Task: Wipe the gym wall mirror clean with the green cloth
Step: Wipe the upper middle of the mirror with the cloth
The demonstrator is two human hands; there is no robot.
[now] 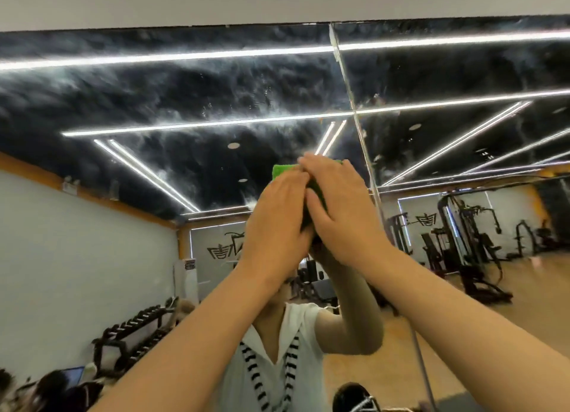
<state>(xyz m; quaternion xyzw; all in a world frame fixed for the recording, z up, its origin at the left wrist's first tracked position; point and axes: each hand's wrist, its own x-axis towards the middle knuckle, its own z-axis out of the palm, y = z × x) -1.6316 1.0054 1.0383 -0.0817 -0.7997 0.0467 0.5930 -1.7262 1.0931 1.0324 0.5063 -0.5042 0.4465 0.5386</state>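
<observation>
The wall mirror (pixel 185 103) fills most of the view, and white smears streak its upper part. A vertical seam (pixel 354 112) splits it into two panels. The green cloth (pixel 282 170) lies flat against the glass just left of the seam. My left hand (pixel 277 223) and my right hand (pixel 336 208) both press on it with straight fingers, side by side at arm's length above my head. Most of the cloth is hidden under the hands. My own reflection, in a white shirt, shows below the hands.
The mirror's top edge meets a pale wall strip (pixel 277 1). Reflected in the glass are a dumbbell rack (pixel 135 334) at lower left, weight machines (pixel 472 245) at right, a wooden floor and ceiling light strips.
</observation>
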